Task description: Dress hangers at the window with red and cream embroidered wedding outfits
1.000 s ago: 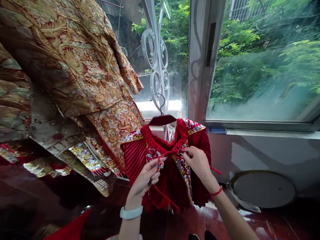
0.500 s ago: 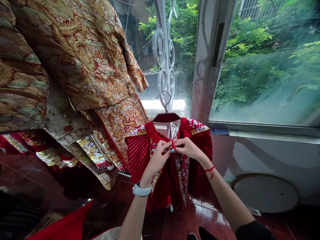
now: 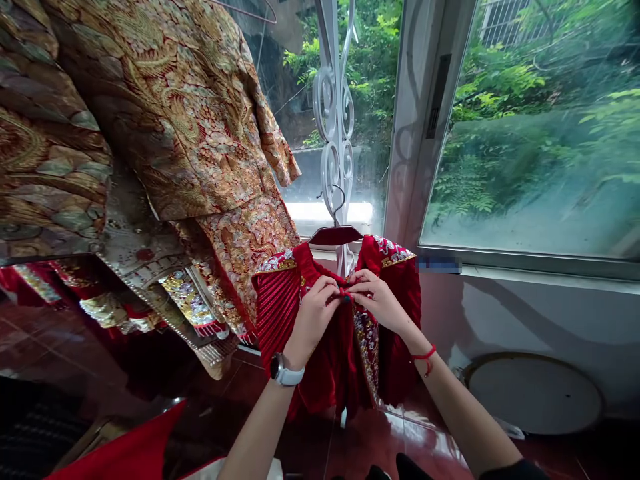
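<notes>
While both hands are meeting at the top of the garment, the left hand (image 3: 313, 313) is curling its fingers almost closed and pinching the red cord (image 3: 344, 292) between thumb and fingertips. The right hand (image 3: 380, 303) is gripping the same cord from the other side, its fingertips touching those of the left. How the cord is crossing inside the pinch is hidden by the fingers. A white watch (image 3: 285, 373) is sitting on the left wrist and a red bracelet (image 3: 425, 353) on the right.

The cord is lying at the waistband of the red pleated skirt (image 3: 277, 313), which is hanging from a dark red hanger (image 3: 335, 235) hooked on the white scrolled window grille (image 3: 334, 120). Silver and gold embroidery is running along the waist and down the front panel.

Judging from this, the tying is about midway. The two edges of the waist are being held drawn together and the cord is gathered in tight, but no finished knot or bow is showing, so the fastening is seemingly not yet secured.

To the left, gold embroidered robes (image 3: 175, 120) are hanging well above and beside the skirt. Below, the glossy dark red floor (image 3: 380, 440) is reflecting light, and a round pale disc (image 3: 535, 397) is lying against the wall under the window (image 3: 530, 133).
</notes>
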`<state>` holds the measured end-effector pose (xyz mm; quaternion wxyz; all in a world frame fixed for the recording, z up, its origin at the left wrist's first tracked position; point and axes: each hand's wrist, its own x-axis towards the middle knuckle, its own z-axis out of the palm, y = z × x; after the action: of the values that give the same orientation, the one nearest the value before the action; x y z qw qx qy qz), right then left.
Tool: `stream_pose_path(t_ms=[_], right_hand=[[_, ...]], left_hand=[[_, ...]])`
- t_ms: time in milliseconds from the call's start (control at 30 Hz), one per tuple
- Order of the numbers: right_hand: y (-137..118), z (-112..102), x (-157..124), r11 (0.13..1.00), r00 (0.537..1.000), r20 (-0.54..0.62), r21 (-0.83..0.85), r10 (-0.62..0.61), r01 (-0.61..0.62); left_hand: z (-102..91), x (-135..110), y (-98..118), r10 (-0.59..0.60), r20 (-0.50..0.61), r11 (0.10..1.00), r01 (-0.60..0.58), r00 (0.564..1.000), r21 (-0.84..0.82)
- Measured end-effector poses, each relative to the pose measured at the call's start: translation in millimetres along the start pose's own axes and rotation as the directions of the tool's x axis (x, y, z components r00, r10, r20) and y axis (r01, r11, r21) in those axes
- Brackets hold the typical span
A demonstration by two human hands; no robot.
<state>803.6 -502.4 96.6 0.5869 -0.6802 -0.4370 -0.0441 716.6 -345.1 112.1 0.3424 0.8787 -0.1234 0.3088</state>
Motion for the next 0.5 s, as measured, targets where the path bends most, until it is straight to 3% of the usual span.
stream_pose_path(t_ms=[167,367,500], right_hand=[[-9.1,-8.0,-8.3,0.984,0.981,-0.171,-0.166,-0.086,0.058],[-6.0,-25.8,-26.0,0.943,0.976,-0.165,-0.322,-0.14,0.081],[-1.2,-24.8,-37.5,0.931,0.975,-0.17,-0.358,-0.145,0.076]], left_hand=[[-15.4,-6.0,-4.3,-0.011,0.013,0.998,0.011,1.0,0.067],[-38.8,-20.7,-16.3,-0.032,0.129,0.984,0.009,0.991,0.176],[-39.3,-29.1,-21.3,-0.072,0.144,0.982,0.045,0.987,0.182]])
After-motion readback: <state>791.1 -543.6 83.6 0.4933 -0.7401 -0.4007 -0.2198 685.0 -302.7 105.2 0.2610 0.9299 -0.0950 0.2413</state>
